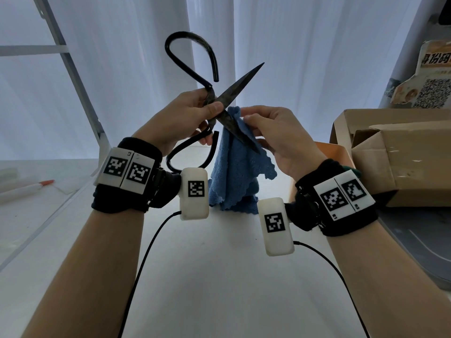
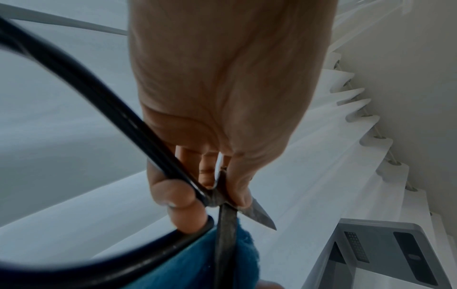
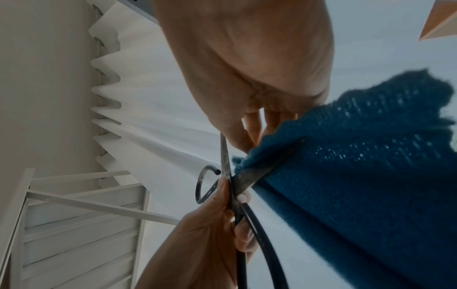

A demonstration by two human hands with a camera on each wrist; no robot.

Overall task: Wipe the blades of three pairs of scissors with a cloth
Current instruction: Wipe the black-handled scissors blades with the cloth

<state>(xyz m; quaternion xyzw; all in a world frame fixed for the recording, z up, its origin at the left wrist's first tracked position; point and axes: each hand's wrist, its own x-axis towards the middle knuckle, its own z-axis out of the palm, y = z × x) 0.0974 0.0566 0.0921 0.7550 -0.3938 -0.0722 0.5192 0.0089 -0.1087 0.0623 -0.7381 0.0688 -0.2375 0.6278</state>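
One pair of scissors (image 1: 220,103) is up in front of us right now, blades spread wide into an X, and we figure that's on purpose: opened like this, each blade is exposed on its own so the cloth (image 1: 235,167) can get around it. Our left hand (image 1: 185,118) grips right at the pivot, thumb on the near side and fingers curled round behind, with the lower handle loop hanging below it. That keeps the whole thing steady and our skin off the edges. The upper blade points up and to the right, bare. The lower blade runs down to the right into the blue cloth, which is folded over it, the rest dangling toward the white table (image 1: 219,276).

Our right hand (image 1: 275,132) pinches the cloth onto that lower blade, thumb on top, fingertips pressed together underneath, near the pivot end. Looks like a stroke toward the tip is what's due. The other two pairs aren't in view, so we can't tell how far along we are.
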